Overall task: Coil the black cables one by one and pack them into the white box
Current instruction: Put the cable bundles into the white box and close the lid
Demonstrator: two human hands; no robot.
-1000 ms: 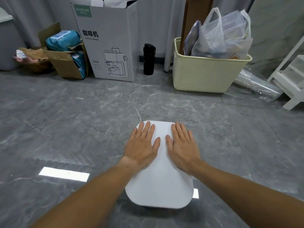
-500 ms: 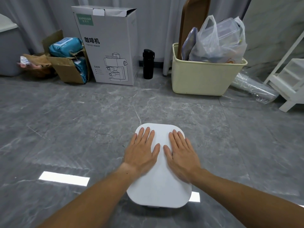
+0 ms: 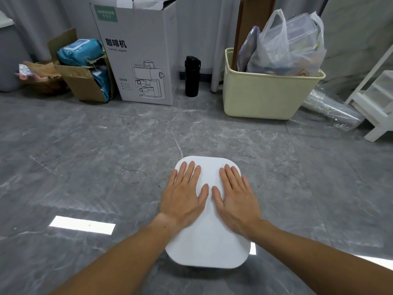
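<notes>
From my seat, the fingers of my left hand [image 3: 184, 196] lie straight and slightly spread, palm flat on the lid of the white box [image 3: 209, 241]; my right hand [image 3: 236, 199] does the same just beside it, thumbs nearly meeting at the lid's middle. Neither hand curls round anything. The white box sits closed on the grey marble floor [image 3: 106, 156], directly in front of me, both forearms crossing its near corners. I see no black cables anywhere; whether they are inside, I cannot tell.

Farther back, the tall grey carton [image 3: 138, 54] reads "咖啡机", "COFFEE MAKER" and "EA39", with a line drawing of the machine and a green label whose small print I cannot make out. Left of it a torn brown cardboard box [image 3: 81, 81] holds blue packets [image 3: 79, 52]. A black bottle [image 3: 192, 76] stands upright between the carton and a cream plastic bin [image 3: 265, 96], which carries a plastic bag [image 3: 276, 50] with clear lidded containers and a brown board [image 3: 253, 24] leaning up out of it. A sleeve of clear cups [image 3: 331, 109] lies on the floor by a white rack [image 3: 378, 103]. Nothing stands between me and the box.

Compared with half a second ago, my hands have slid a little apart and toward the far edge of the lid, and the view has tipped slightly.
</notes>
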